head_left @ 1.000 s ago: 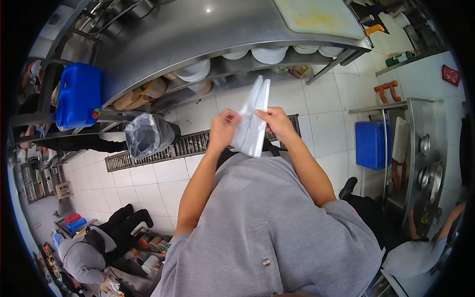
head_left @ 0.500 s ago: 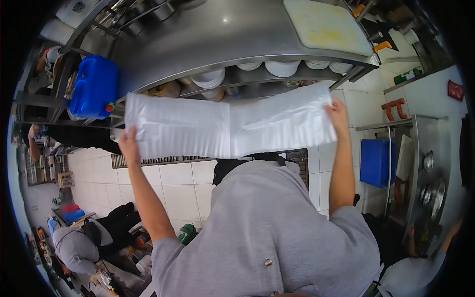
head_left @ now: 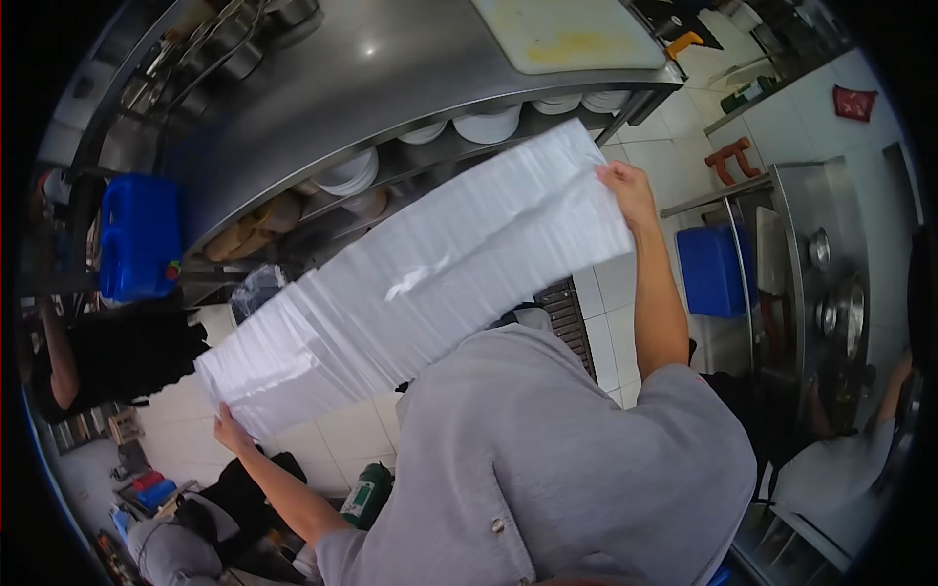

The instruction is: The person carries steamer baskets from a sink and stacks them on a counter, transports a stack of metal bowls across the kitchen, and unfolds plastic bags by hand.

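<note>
A long translucent white plastic sheet [head_left: 420, 283] is stretched between my two hands, slanting from lower left to upper right, with creases along it. My left hand [head_left: 233, 431] pinches its lower left end. At the upper right end my right hand [head_left: 627, 191] grips the edge, fingers closed on it. The sheet hangs in front of my body and covers part of the steel table's shelf and the floor.
Ahead is a steel table [head_left: 322, 88] with a white cutting board [head_left: 572, 34] and stacked bowls [head_left: 489, 124] below. A blue jerrycan [head_left: 140, 237] stands left, a blue bin [head_left: 713, 271] right. Co-workers [head_left: 176, 547] are at lower left, far left and lower right.
The folded plastic has been opened out into a long sheet. Since then my left hand has moved down and the sheet has tilted. The view has turned a little.
</note>
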Tool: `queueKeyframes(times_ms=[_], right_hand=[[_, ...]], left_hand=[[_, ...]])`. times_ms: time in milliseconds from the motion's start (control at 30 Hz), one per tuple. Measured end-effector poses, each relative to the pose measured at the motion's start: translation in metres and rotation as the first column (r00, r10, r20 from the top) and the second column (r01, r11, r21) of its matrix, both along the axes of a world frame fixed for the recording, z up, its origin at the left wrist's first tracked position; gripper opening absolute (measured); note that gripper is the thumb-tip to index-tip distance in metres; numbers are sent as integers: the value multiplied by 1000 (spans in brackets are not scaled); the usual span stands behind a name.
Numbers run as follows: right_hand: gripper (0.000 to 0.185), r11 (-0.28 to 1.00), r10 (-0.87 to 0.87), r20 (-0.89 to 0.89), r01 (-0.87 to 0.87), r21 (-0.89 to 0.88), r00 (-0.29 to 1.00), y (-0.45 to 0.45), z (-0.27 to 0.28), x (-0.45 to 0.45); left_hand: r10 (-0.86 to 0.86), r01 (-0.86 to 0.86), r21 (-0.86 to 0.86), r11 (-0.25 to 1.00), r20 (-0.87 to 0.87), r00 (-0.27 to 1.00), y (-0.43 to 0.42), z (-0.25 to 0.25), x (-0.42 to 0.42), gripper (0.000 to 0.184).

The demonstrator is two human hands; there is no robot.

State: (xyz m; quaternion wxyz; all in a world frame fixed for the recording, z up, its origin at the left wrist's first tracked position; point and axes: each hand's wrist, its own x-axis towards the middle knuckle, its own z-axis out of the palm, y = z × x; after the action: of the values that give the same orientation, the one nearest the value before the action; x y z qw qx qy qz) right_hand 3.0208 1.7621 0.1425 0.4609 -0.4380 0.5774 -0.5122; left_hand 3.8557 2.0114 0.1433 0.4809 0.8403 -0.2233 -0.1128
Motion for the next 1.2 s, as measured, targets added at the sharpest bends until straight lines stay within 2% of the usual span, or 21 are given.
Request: queueKeyframes(times_ms=[33, 100, 167, 233, 300, 400, 433, 500, 633, 700, 767, 833, 867, 900, 933, 967, 1000, 1033, 1067, 1167, 1200], right_hand=[[18, 1000, -11, 2, 11, -4, 1000, -2, 9, 12], [13, 990, 140, 8, -139, -31, 990, -3, 30, 31], [14, 988, 142, -26, -143, -52, 990, -3, 48, 46], [16, 986, 141, -60, -146, -76, 988, -5, 55, 54], [20, 983, 113, -408, -162, -88, 906, -5, 58, 55], [25, 985, 58, -501, -130, -111, 864, 4, 77, 69], [25, 985, 52, -501, -127, -115, 864, 4, 80, 70], [26, 982, 66, -502, -144, -119, 863, 7, 82, 72], [25, 979, 102, -350, -157, -131, 931, 8, 69, 65], [22, 984, 111, -390, -155, -85, 914, 10, 63, 57], [20, 984, 22, -414, -93, -153, 910, 14, 66, 51], [21, 980, -34, -555, -83, -184, 831, 16, 60, 31], [24, 995, -10, -549, -47, -90, 836, 19, 70, 31], [24, 997, -9, -589, -40, -71, 808, 18, 60, 16], [24, 998, 1, -585, -33, -45, 811, 17, 52, -4], [24, 985, -47, -588, -62, -164, 807, 16, 45, -15], [26, 984, -89, -565, -15, -177, 820, 15, 39, -28], [29, 993, -44, -629, -36, -114, 776, 11, 32, -51], [33, 989, -100, -635, 7, -148, 766, 6, 20, -69], [36, 989, -134, -599, 67, -133, 789, -8, -8, -107], [36, 982, -182, -492, 129, -140, 851, -7, -7, -106]], left_hand=[[-36, 35, 35, 999, 17, 999, 1, -4, -1, 34], [-76, 73, 66, 995, 37, 996, 3, -23, 4, 33], [-42, 45, 74, 996, -49, 998, 0, -46, 9, 29], [-60, 64, 89, 994, -41, 997, -2, -55, 1, 28], [-90, 93, 80, 992, -37, 995, -12, -63, -7, 28], [-124, 127, 171, 977, -31, 992, -24, -66, -14, 31], [-127, 131, 167, 977, -31, 991, -29, -68, -16, 31], [-128, -40, 400, 916, 385, 914, -33, -72, -18, 32], [-196, 43, 433, 901, 317, 928, -34, -65, -17, 29], [-254, 228, 210, 951, 104, 962, -27, -67, -11, 26], [-204, 186, 222, 957, 61, 977, -26, -52, -24, 21], [-209, 209, 26, 978, -29, 978, -18, -53, -19, 20], [-194, 196, 18, 980, -81, 978, -10, -60, -5, 27], [-6, 6, -72, 997, 2, 1000, -6, -80, 3, 37], [29, -32, 28, 999, 116, 993, -4, -61, -12, 48], [-38, 25, 118, 993, 110, 993, -7, -23, -35, 51], [-47, 37, 170, 985, 53, 998, -10, 8, -55, 46], [-22, 13, 130, 991, 67, 997, -10, 4, -49, 39], [-1, 2, 85, 996, -19, 1000, -9, 16, -56, 40], [48, -49, -27, 998, -50, 998, -7, -7, -45, 48], [41, -44, -55, 997, -58, 997, -2, -11, -38, 51]])
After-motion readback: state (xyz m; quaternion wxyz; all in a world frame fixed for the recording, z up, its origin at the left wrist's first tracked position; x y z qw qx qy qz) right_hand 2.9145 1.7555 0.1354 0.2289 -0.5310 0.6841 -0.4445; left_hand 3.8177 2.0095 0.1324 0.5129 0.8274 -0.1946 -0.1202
